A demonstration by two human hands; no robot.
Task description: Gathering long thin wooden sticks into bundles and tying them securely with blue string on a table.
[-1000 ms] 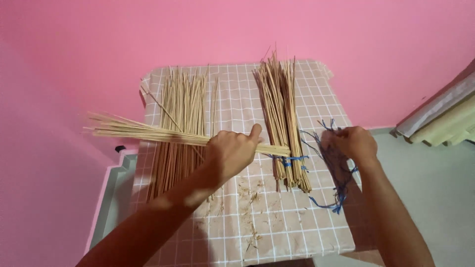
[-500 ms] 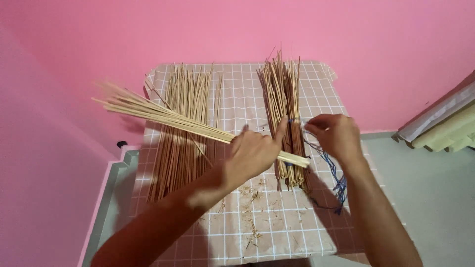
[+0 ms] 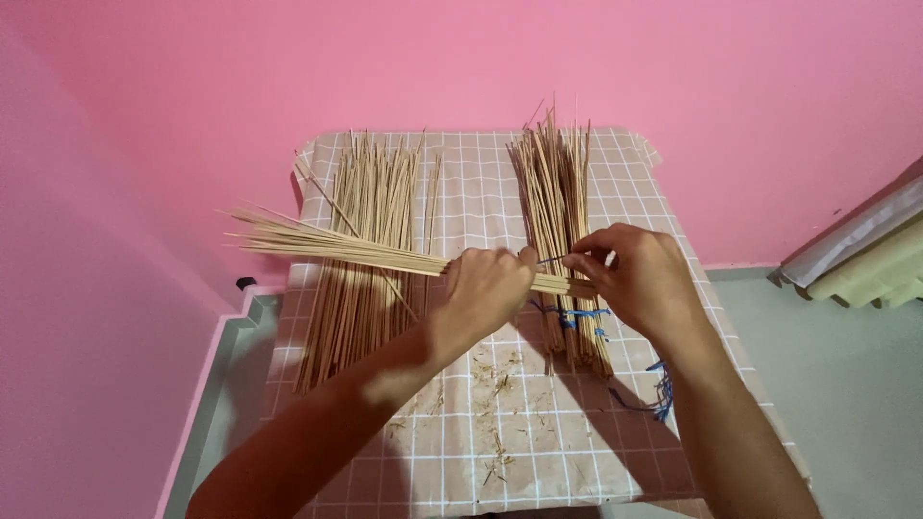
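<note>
My left hand (image 3: 488, 286) grips a bundle of thin tan sticks (image 3: 336, 246) near one end, holding it level above the table with the loose ends fanning out to the left. My right hand (image 3: 639, 279) is right beside it at the bundle's short end, pinching a thin blue string (image 3: 551, 259) between thumb and forefinger. The two hands almost touch. Under them lie tied stick bundles (image 3: 562, 207) bound with blue string.
A small table with a checked tan cloth (image 3: 471, 192) stands against a pink wall. A loose pile of sticks (image 3: 361, 250) lies on its left half. More blue strings (image 3: 658, 394) lie at the right edge. Stick scraps litter the front. Rolled sheets (image 3: 865, 250) lean at right.
My right hand left the pile of blue strings, carrying one string to the end of the bundle. The left hand swung the bundle, which is now level and nearer the table's middle.
</note>
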